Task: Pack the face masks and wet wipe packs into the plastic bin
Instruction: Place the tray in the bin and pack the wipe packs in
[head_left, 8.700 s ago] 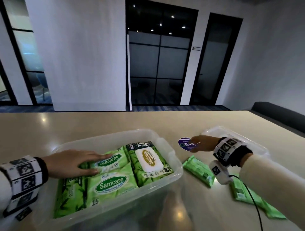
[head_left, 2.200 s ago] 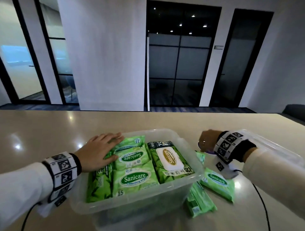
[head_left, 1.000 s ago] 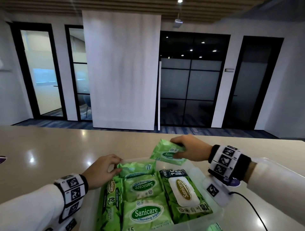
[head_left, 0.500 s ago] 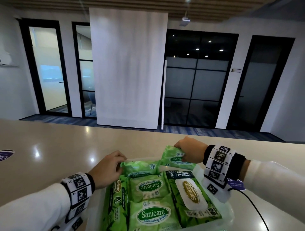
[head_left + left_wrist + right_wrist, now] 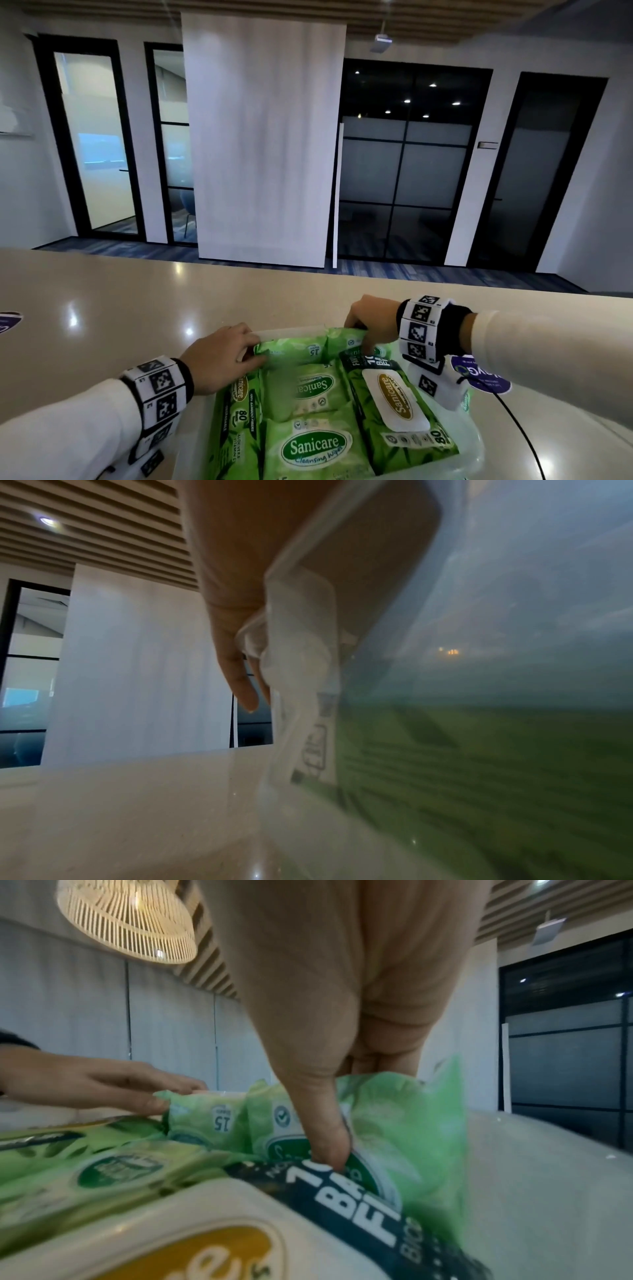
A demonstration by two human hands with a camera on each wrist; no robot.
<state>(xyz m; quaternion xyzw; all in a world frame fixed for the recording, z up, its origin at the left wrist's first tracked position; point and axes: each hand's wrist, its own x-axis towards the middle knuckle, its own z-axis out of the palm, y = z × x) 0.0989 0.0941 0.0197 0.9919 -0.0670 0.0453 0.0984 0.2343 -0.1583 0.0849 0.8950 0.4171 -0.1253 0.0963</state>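
A clear plastic bin (image 5: 291,331) holds several green Sanicare wet wipe packs. My right hand (image 5: 359,334) pinches a small green pack (image 5: 346,342) that stands on edge against the far wall, behind the large lidded pack (image 5: 394,401). In the right wrist view the thumb (image 5: 329,1150) presses the small pack's (image 5: 394,1123) front and the fingers sit behind it. My left hand (image 5: 246,346) is at the bin's far-left corner, its fingers touching the left end of another small pack (image 5: 294,347). The left wrist view shows a finger (image 5: 240,683) beside the bin wall (image 5: 301,642). I see no face masks.
The bin sits at the near edge of a glossy beige table (image 5: 137,308). A round purple sticker (image 5: 479,377) lies right of the bin under my right wrist, another at the far left edge (image 5: 7,322). A black cable (image 5: 520,428) trails from the right wrist.
My right hand has brought the small pack down from above the bin into its far end, behind the large pack. My left hand has stayed at the far-left corner.
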